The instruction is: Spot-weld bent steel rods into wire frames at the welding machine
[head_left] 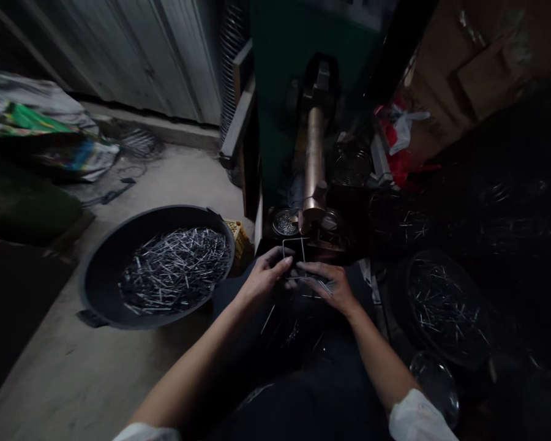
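Both of my hands meet at the middle, just below the copper-coloured rod (314, 165) of a green machine (275, 73). A thin bent wire frame (303, 248) stands up between them, its top near the rod's tip. My left hand (270, 274) pinches the frame's left side with thumb and fingers. My right hand (328, 283) closes on its right side, and several thin metal rods (324, 286) show at those fingers. Loose rods (267, 318) lie on the dark cloth over my lap.
A large black basin (92, 269) of short metal rods (179, 269) stands at the left, with a yellow crate (237, 236) behind it. Another dark basin (411, 306) with rods is at the right, above a clear round lid (436, 386). Small dishes (284, 222) sit beside the machine.
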A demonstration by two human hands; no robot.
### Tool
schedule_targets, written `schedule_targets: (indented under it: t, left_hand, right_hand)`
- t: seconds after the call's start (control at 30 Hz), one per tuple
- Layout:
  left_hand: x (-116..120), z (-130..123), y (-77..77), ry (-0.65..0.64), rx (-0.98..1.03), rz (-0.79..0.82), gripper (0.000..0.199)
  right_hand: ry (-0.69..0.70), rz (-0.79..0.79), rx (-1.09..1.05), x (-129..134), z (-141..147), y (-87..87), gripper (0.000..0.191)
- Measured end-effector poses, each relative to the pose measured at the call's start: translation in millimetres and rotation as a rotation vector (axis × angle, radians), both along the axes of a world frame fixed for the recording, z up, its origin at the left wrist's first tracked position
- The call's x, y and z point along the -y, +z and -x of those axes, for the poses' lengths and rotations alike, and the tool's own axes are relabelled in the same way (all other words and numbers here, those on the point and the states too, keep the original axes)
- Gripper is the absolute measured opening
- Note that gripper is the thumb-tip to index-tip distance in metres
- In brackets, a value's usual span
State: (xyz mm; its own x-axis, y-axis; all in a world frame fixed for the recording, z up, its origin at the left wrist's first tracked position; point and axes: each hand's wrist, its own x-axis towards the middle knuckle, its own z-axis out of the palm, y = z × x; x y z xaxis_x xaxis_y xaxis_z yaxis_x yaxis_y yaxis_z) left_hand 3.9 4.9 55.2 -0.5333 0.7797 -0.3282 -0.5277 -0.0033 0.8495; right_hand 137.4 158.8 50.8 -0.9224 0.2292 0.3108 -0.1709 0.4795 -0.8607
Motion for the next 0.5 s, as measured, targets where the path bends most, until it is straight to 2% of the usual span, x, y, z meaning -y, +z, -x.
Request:
schedule_targets:
  t: [0.5]
  left_hand:
    - [-4.4,5.4,9.1,-0.005,-0.047,-0.047,0.043]
  right_hand:
    - [-0.001,-0.007,-0.018,-2.5,4.5,2.2,0.035]
